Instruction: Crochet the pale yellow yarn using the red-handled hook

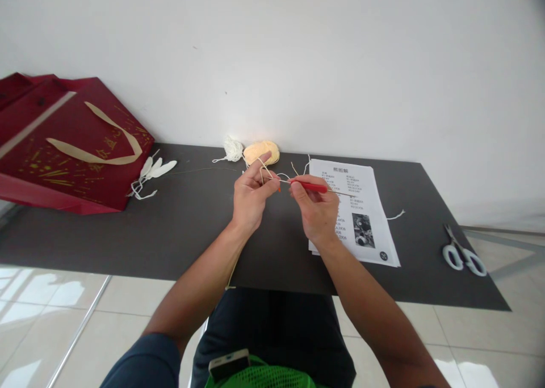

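Green mesh fabric (272, 376) closest. Above flat dark-grey counter (276, 246), slim metal hook with red handle (314, 187) pinched in right hand (317, 206), thin cream yarn (267, 168) pinched in left hand (250, 198). Could slip off hook through slack tension.

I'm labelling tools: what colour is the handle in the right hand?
The handle is red, clearest in the head view.

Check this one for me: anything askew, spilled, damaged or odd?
Nothing looks spilled or damaged. Slightly untidy: a white yarn end sticks out past the right side of the printed sheets, perhaps trapped beneath, and the scissors lie near the table's right edge, where a nudge might drop them.
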